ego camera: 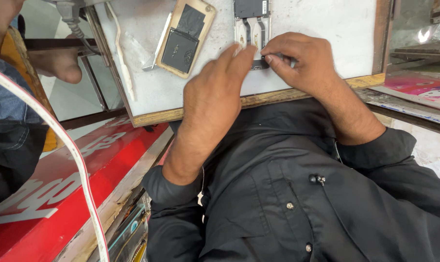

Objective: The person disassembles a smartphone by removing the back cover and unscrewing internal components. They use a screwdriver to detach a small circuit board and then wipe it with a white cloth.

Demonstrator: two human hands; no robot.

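An opened phone (250, 22) with its back removed lies on the white worktop (322, 24) at the top centre. My left hand (215, 92) rests fingers-flat on the phone's lower edge and holds it down. My right hand (300, 60) pinches a small dark part at the phone's lower right corner between thumb and forefinger. The part itself is mostly hidden by my fingers. I wear a black shirt with long sleeves.
A gold phone back shell (186, 36) lies left of the opened phone, with metal tweezers (158, 48) and a white tool (122, 53) beside it. Another person's foot (57, 63) is at the left. A red board (59, 184) and white cable (79, 165) sit lower left.
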